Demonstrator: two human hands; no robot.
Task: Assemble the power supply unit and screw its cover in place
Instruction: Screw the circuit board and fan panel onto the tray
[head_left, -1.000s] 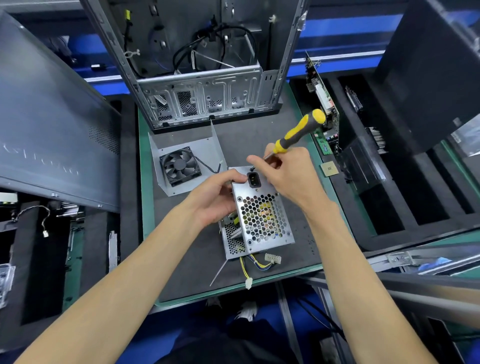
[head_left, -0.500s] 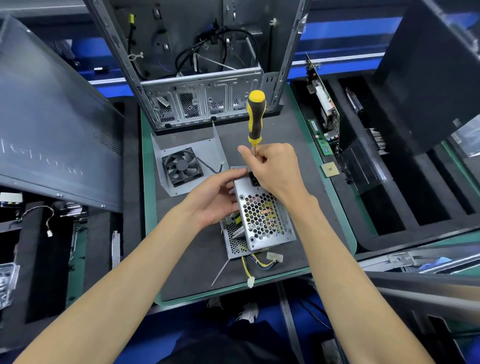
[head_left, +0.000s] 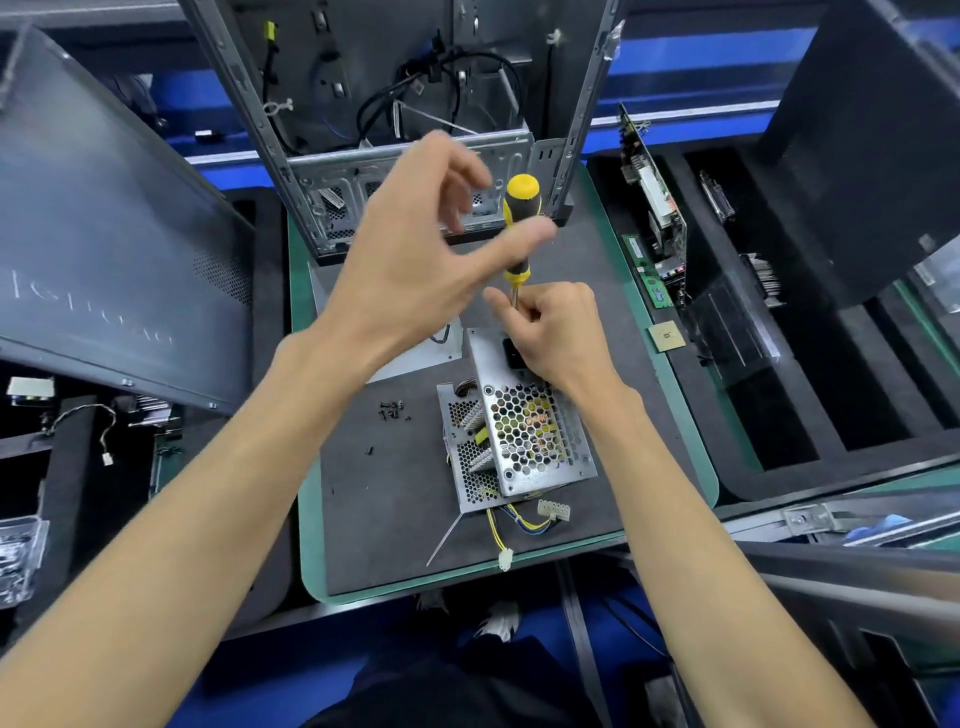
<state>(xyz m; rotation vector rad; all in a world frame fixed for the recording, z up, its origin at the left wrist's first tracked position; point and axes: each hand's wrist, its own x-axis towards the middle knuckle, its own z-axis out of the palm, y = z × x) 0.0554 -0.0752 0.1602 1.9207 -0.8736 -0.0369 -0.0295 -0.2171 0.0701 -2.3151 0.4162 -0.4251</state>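
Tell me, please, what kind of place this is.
Probably a computer assembly or repair workbench: an open PC case stands at the back, a power supply unit lies on the work mat, and circuit boards sit in foam trays.

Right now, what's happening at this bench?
A person is screwing the cover onto a power supply unit lying on the dark mat. The right hand pinches the shaft of a yellow-and-black screwdriver, standing it upright at the unit's far end by the power socket. The left hand is raised beside the handle, fingers spread, thumb against it, not gripping. Loose screws lie left of the unit, and its cables trail off the near end.
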